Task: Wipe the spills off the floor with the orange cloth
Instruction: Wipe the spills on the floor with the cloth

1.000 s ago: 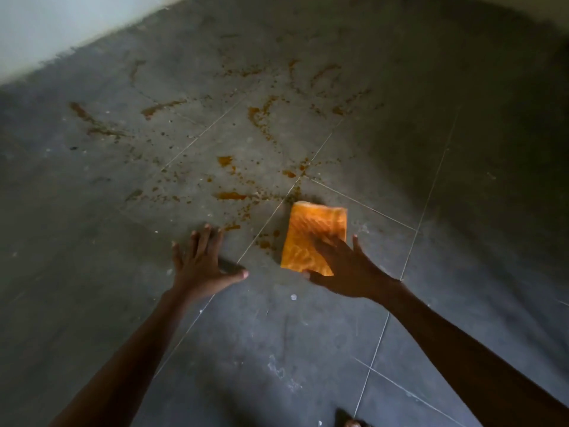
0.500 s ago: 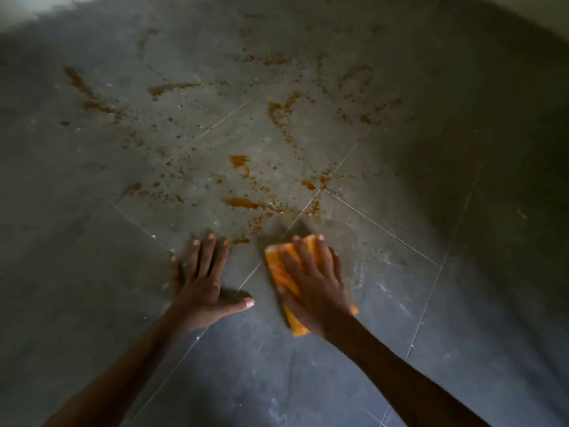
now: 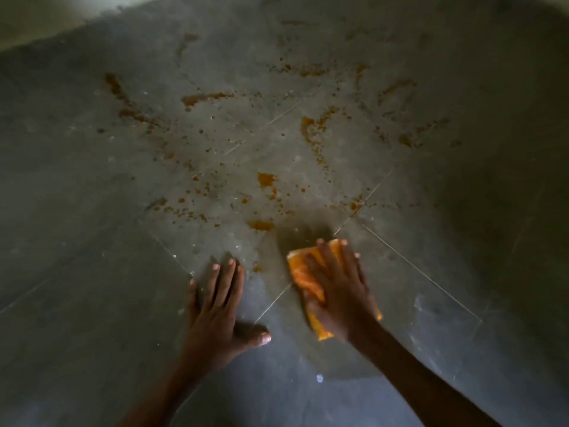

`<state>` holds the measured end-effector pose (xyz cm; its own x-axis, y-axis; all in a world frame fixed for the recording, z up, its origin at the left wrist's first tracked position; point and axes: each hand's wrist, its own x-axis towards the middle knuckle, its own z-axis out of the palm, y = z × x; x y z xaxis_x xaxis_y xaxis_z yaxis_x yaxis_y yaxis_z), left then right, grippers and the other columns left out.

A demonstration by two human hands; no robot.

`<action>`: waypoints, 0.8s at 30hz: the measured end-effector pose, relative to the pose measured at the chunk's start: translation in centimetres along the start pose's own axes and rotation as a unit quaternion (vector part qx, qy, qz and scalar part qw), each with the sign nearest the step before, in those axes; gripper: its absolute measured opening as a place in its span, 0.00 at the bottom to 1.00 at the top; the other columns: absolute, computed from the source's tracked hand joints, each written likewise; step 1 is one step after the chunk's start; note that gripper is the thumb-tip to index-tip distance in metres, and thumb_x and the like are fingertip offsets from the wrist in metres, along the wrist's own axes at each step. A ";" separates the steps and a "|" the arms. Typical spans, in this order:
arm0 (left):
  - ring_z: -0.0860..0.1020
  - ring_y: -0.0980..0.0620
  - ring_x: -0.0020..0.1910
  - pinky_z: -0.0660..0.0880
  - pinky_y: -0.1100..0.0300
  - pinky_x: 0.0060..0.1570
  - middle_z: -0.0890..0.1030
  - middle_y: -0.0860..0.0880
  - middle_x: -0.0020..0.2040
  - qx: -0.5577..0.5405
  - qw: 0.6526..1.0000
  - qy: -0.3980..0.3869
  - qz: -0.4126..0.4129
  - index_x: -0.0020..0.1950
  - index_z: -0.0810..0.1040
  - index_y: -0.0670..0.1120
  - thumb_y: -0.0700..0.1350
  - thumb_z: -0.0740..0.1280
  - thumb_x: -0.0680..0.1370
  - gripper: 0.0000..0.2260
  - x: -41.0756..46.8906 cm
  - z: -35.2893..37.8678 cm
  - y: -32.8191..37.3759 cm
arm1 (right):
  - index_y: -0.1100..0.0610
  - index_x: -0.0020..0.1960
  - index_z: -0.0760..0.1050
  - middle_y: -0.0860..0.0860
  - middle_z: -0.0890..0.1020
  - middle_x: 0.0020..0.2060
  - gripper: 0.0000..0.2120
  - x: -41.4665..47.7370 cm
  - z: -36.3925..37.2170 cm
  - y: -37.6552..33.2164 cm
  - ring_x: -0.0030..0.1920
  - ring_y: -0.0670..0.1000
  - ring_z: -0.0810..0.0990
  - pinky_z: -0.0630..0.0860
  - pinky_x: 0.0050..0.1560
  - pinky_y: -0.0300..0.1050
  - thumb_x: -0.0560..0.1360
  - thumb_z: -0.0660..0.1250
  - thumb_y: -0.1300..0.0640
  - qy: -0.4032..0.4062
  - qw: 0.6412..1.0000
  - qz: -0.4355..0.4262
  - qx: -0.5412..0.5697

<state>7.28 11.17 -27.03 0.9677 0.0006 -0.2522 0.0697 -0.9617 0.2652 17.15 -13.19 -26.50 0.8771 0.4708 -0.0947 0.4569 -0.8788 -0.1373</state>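
The right hand (image 3: 338, 294), fingers spread flat, presses the orange cloth (image 3: 304, 282) just short of the spills (image 3: 261, 224) ahead; left hand (image 3: 218, 306) braces empty.

A dim room seen from above. Grey floor tiles (image 3: 92, 241) are filling almost the whole view, with thin pale grout lines (image 3: 421, 272) crossing diagonally. A strip of pale wall (image 3: 46, 16) is showing at the top left. Shadow is darkening the right side.
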 end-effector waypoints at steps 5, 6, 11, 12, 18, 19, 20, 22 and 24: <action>0.54 0.44 0.79 0.52 0.35 0.72 0.57 0.46 0.80 0.001 1.000 -0.003 -0.012 0.78 0.60 0.44 0.83 0.52 0.61 0.58 0.4 0.0 -0.2 | 0.44 0.81 0.44 0.52 0.48 0.82 0.35 15.2 -2.0 1.6 0.79 0.69 0.41 0.50 0.76 0.70 0.78 0.48 0.35 0.020 0.978 0.206 0.029; 0.54 0.45 0.79 0.53 0.35 0.71 0.58 0.46 0.80 -0.003 1.000 -0.011 -0.016 0.78 0.60 0.44 0.83 0.51 0.61 0.58 0.4 0.0 0.0 | 0.46 0.81 0.45 0.54 0.47 0.82 0.35 16.7 -1.8 -1.0 0.78 0.70 0.41 0.49 0.75 0.71 0.78 0.48 0.35 0.012 0.985 0.172 0.026; 0.45 0.50 0.80 0.46 0.40 0.73 0.56 0.47 0.80 -0.026 0.999 -0.032 -0.033 0.80 0.55 0.44 0.82 0.55 0.60 0.59 0.3 -0.6 0.1 | 0.43 0.81 0.49 0.48 0.49 0.82 0.34 9.2 0.3 -5.1 0.80 0.64 0.43 0.52 0.76 0.68 0.78 0.53 0.37 -0.017 0.990 -0.139 0.024; 0.43 0.51 0.80 0.43 0.41 0.74 0.54 0.48 0.81 -0.038 0.998 -0.035 -0.037 0.80 0.53 0.44 0.82 0.56 0.59 0.60 0.1 -0.9 0.1 | 0.42 0.81 0.50 0.48 0.50 0.82 0.34 8.2 0.0 -3.7 0.80 0.63 0.45 0.54 0.75 0.68 0.77 0.54 0.37 -0.020 0.990 -0.135 0.028; 0.70 0.47 0.67 0.58 0.50 0.65 0.68 0.49 0.71 -0.043 0.998 0.028 0.026 0.72 0.67 0.46 0.76 0.67 0.55 0.53 1.6 -3.3 -2.1 | 0.44 0.81 0.48 0.51 0.52 0.81 0.37 20.5 -2.6 -0.6 0.79 0.67 0.48 0.52 0.75 0.69 0.75 0.44 0.32 -0.057 0.997 -0.021 -0.048; 0.73 0.48 0.63 0.60 0.53 0.62 0.70 0.50 0.68 -0.029 0.997 0.033 0.066 0.70 0.69 0.48 0.73 0.68 0.56 0.48 2.4 -4.4 -3.5 | 0.44 0.81 0.44 0.51 0.49 0.82 0.37 23.6 -3.4 -1.3 0.79 0.68 0.46 0.52 0.76 0.69 0.75 0.42 0.31 -0.074 0.995 -0.033 -0.059; 0.73 0.49 0.62 0.62 0.54 0.60 0.71 0.51 0.66 -0.009 0.993 0.025 0.113 0.69 0.70 0.49 0.70 0.68 0.58 0.44 3.4 -5.8 -4.9 | 0.44 0.81 0.42 0.50 0.47 0.82 0.37 26.1 -4.1 -2.4 0.79 0.68 0.44 0.52 0.76 0.69 0.76 0.41 0.31 -0.091 0.993 -0.047 -0.067; 0.70 0.48 0.65 0.66 0.52 0.62 0.69 0.49 0.70 0.058 0.978 -0.040 0.198 0.73 0.66 0.49 0.66 0.68 0.64 0.41 4.9 -8.0 -7.6 | 0.44 0.81 0.40 0.50 0.44 0.82 0.34 28.0 -3.9 -4.9 0.79 0.68 0.41 0.50 0.76 0.68 0.80 0.45 0.34 -0.110 0.988 -0.084 -0.075; 0.65 0.46 0.70 0.65 0.50 0.67 0.62 0.47 0.75 0.116 0.957 -0.128 0.232 0.77 0.59 0.48 0.64 0.68 0.69 0.41 5.5 -10.0 -8.9 | 0.45 0.81 0.43 0.50 0.47 0.82 0.33 26.4 -2.4 -6.7 0.79 0.68 0.42 0.51 0.76 0.68 0.80 0.46 0.36 -0.078 0.987 -0.124 -0.072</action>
<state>14.42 22.49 -21.51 0.7882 -0.4793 -0.3860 -0.4372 -0.8776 0.1968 37.61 4.92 -25.73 0.7079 0.6683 -0.2288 0.6800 -0.7324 -0.0354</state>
